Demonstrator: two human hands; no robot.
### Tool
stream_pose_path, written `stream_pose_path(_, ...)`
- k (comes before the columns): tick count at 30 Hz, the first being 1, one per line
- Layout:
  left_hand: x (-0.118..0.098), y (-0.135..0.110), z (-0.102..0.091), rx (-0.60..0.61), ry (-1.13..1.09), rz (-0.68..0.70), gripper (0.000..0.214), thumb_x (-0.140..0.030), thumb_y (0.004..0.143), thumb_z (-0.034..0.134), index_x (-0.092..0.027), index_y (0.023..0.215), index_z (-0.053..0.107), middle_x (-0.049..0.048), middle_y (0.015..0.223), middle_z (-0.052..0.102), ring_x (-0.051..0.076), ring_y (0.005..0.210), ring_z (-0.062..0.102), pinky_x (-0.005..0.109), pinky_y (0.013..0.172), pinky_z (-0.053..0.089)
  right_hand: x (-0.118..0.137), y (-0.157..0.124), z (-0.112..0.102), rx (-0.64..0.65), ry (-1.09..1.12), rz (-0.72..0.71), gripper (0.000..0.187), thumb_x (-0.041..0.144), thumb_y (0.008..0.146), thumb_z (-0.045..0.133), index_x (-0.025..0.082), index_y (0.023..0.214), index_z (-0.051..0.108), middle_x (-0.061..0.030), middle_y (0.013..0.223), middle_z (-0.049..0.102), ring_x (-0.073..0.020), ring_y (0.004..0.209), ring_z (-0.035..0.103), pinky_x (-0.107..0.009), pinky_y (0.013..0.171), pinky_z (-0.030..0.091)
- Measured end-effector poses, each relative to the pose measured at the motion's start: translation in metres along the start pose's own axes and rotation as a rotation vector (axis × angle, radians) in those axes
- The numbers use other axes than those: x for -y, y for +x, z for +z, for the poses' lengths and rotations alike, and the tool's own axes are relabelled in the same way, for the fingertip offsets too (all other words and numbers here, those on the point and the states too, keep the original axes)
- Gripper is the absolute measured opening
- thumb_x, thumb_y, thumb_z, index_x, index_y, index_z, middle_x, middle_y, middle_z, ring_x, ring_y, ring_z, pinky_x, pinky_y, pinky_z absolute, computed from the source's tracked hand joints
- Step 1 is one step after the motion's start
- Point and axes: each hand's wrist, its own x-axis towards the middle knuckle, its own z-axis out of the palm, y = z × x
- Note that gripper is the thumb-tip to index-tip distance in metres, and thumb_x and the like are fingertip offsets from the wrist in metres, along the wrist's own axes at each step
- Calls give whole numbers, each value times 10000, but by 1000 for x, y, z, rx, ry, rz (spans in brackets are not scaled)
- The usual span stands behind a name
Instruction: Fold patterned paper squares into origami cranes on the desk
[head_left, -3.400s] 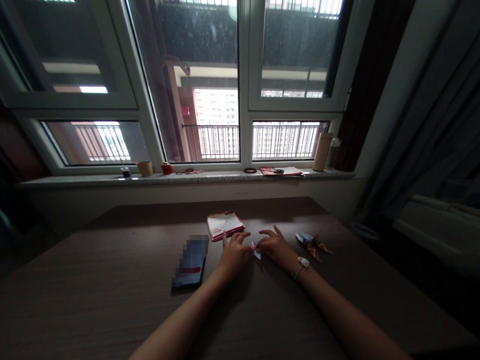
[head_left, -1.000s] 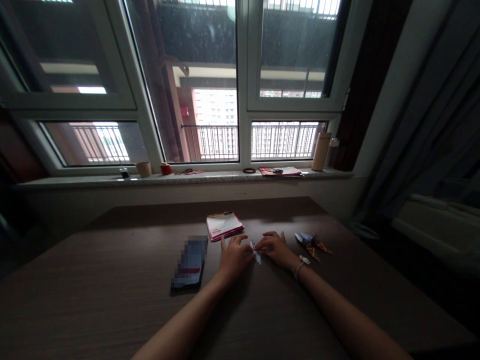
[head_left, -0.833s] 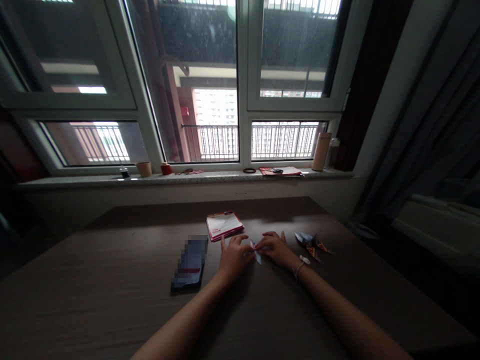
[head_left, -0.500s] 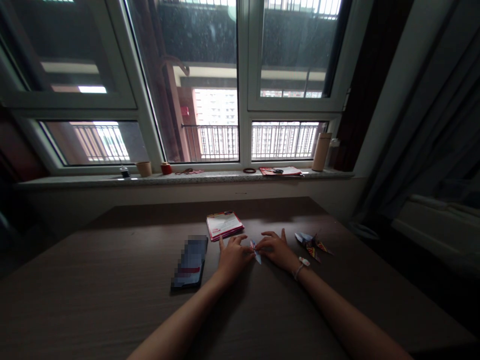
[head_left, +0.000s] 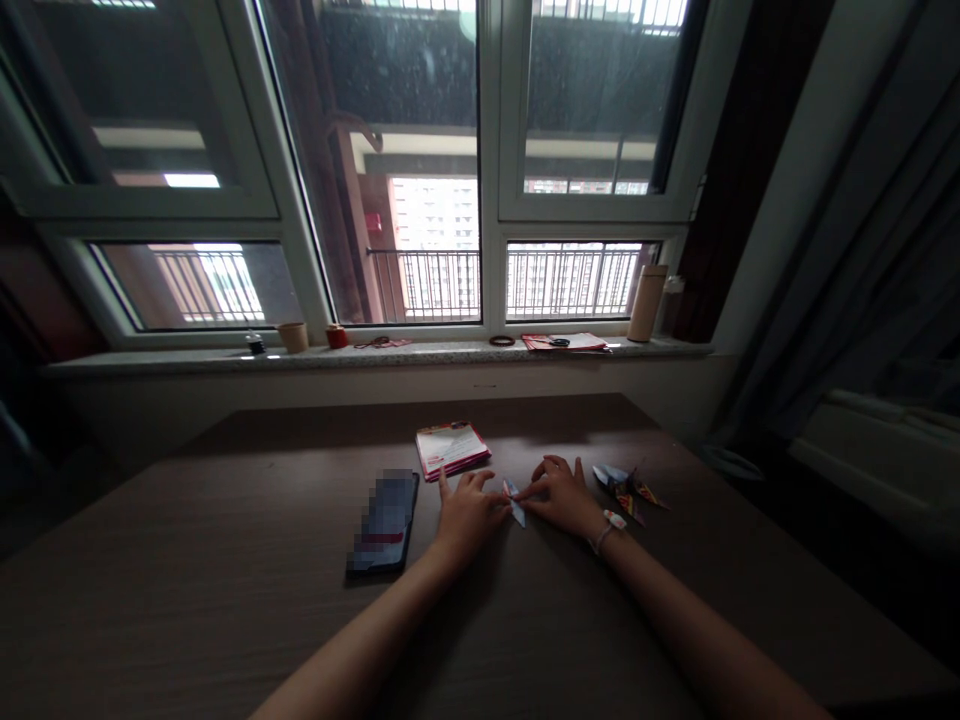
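At left, the screen of the phone (head_left: 390, 515) is obscured by pixelation, and the left edge of the small folded paper (head_left: 517, 513), set on the table (head_left: 225, 540) between the hands, is touched by the left hand (head_left: 470, 512); pinching or mere pressing cannot be told apart. Creasing or shaping is judged to be in hand, with steady, light fingertip pressure called for next. The paper's right side is met by the right hand (head_left: 568, 496), its grip equally undetermined because the thumb is hard to make out, while at far right the overlapping folded pieces (head_left: 625, 499) cannot be reliably counted.
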Motion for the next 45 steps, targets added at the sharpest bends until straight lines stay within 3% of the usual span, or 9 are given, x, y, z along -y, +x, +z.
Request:
stream_pose_path(6, 3, 0, 1, 20, -31, -56, 160, -424, 873, 632, -397, 962, 761, 28, 1328, 619, 299, 1249, 509, 740, 1103, 38, -4, 2, 3, 35, 132, 109, 199, 529, 804, 665, 419, 934, 768, -41, 1183, 577, -326, 1281, 394, -683, 1121, 13)
stream_pose_path(12, 4, -1, 1, 47, -87, -110, 181, -450, 873, 620, -383, 943, 773, 28, 1327, 621, 309, 1260, 500, 734, 1107, 77, -7, -2, 8, 14, 164, 95, 210, 508, 830, 647, 400, 965, 767, -50, 1215, 574, -306, 1273, 403, -653, 1129, 10)
stream_pose_path(21, 2, 2, 6, -5, -99, -73, 123, -366, 843, 675, -350, 919, 770, 40, 1350, 600, 293, 1279, 495, 702, 1121, 88, -6, -1, 11, -56, 127, 49, 168, 437, 780, 716, 389, 932, 770, -27, 1208, 576, -283, 1234, 425, -511, 1112, 201)
stream_pose_path(28, 2, 3, 5, 27, -95, -41, 168, -348, 838, 685, -384, 990, 747, 19, 1386, 572, 269, 1310, 469, 677, 1143, -2, -5, -1, 10, -60, 132, 37, 145, 415, 784, 708, 365, 905, 769, -19, 1213, 576, -287, 1253, 412, -562, 1142, 100)
stream_pose_path(35, 2, 3, 2, 61, -49, 0, 168, -334, 862, 658, -392, 991, 747, 30, 1398, 564, 283, 1302, 482, 715, 1122, 78, -3, -1, 8, -33, 93, -17, 144, 386, 812, 701, 392, 938, 768, -33, 1189, 584, -273, 1264, 403, -579, 1153, 75)
stream_pose_path(45, -3, 1, -1, 26, 61, 106, 249, -330, 886, 629, -404, 1114, 699, 44, 1392, 571, 310, 1274, 498, 749, 1106, 85, 7, -5, -2, -3, -111, -129, 190, 392, 870, 631, 399, 1020, 746, -53, 1146, 594, -282, 1349, 340, -593, 1161, -2)
